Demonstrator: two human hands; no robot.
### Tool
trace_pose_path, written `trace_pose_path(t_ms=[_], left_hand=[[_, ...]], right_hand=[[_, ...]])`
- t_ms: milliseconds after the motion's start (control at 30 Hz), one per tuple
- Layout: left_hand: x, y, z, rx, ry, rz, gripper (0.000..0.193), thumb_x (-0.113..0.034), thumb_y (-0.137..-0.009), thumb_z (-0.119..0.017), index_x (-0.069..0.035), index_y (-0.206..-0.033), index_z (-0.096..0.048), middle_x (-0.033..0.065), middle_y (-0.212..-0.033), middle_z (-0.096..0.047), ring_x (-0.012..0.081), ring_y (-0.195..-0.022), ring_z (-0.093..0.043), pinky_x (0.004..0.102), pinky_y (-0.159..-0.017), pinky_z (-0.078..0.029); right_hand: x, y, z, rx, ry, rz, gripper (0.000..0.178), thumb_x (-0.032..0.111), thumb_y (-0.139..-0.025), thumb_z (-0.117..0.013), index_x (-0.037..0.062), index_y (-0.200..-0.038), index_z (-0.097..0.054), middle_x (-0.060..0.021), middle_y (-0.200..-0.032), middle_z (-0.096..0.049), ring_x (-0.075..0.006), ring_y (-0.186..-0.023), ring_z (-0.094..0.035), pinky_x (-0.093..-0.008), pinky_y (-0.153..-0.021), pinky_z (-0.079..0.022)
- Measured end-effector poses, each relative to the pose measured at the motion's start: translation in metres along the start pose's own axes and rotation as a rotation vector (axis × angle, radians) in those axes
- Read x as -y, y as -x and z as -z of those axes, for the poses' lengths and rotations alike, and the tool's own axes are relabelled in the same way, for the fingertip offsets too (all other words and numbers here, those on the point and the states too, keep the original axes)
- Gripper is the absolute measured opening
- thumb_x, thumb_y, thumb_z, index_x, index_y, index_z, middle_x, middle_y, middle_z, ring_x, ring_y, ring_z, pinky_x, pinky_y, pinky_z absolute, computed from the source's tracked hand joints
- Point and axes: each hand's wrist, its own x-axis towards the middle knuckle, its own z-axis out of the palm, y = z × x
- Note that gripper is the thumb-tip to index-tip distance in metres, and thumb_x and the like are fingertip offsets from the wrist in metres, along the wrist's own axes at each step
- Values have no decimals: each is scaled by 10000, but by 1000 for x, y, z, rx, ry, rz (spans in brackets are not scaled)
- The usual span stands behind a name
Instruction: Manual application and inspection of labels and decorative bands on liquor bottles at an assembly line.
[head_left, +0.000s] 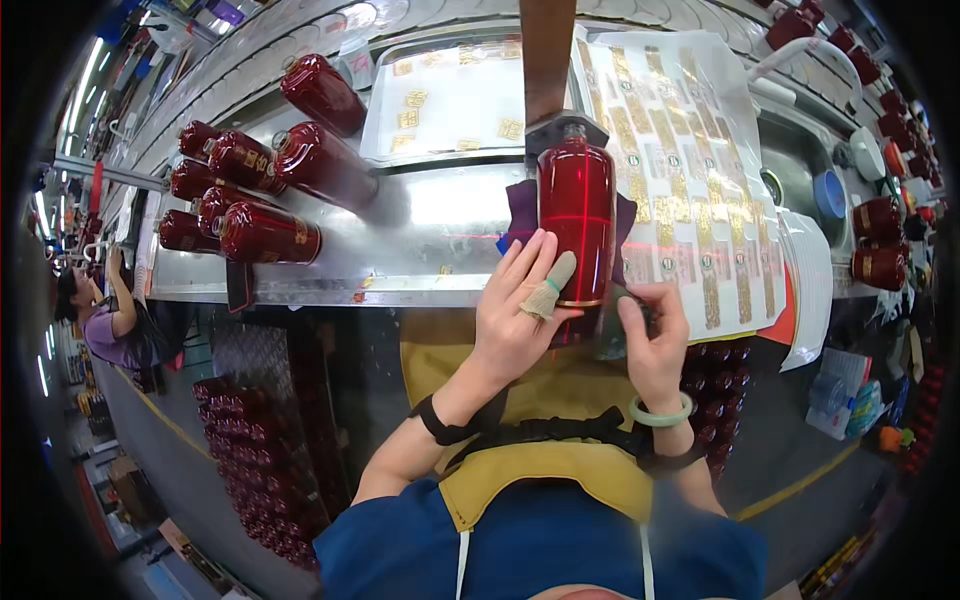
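Observation:
A glossy dark red bottle (577,200) lies in front of me on a purple cloth (522,210), its neck pointing away against a dark holder (545,130). Crossed red light lines fall on its side. My left hand (515,310) rests along the bottle's lower left side with fingers stretched out; fabric finger covers sit on one or two of them. Close to the bottle's base on the right, my right hand (655,335) has its fingers curled together. Something dark or greenish is by its fingertips, too unclear to name.
Several red bottles (325,165) stand at left on the metal bench (430,220). Behind is a white tray (440,120) with gold pieces; at right, sheets of gold labels (670,180) and a sink (800,145). A brown post (547,60) rises behind the bottle. Another person (110,320) works far left.

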Motion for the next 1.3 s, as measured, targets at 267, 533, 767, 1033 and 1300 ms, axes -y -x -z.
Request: trace_pose_path(t_ms=[267,533,767,1033,1300], left_hand=[[83,-68,32,-191,-46,268,443,3,-878,-736,25,-1309,-635,181,-1301,-688,296,-1123,-690,362,-968,-513],[196,-139,-20,216,-205,55,95,-58,-878,-653,37,-870,-657,218,-956,-674,415,-947,-642,468,-849,-518],[172,-143,-3,248,-374,-29,227,53,-767,-624,-1,-971,-709,172,-976,-706,364,-983,-654,445,-830,-529],[74,-99,37,-115,230,376,334,104,-916,-606,28,-1238,-651,50,-919,-628,131,-828,-657,280,-785,-553],[-3,-74,-3,-180,624,535,372,25,-926,-673,37,-1291,-607,22,-936,-598,97,-817,-621,248,-746,-532]], right_hand=[[-5,-31,11,-4,7,-7,185,102,-1036,-600,-20,-1170,-634,-17,-919,-640,-75,-822,-540,-232,-736,-446],[4,-33,2,24,-239,-80,131,76,-1054,-499,10,-1052,-612,26,-913,-502,-59,-798,-428,-218,-719,-368],[26,-39,11,130,295,320,417,259,-781,-894,52,-1047,-648,-48,-862,-494,-176,-757,-494,-315,-669,-416],[14,-44,-9,197,340,617,456,284,-702,-924,127,-1086,-736,-40,-846,-545,-232,-718,-573,-351,-611,-484],[40,-72,2,7,69,349,178,74,-868,-781,40,-1025,-703,-53,-828,-562,-162,-727,-531,-299,-670,-433]])
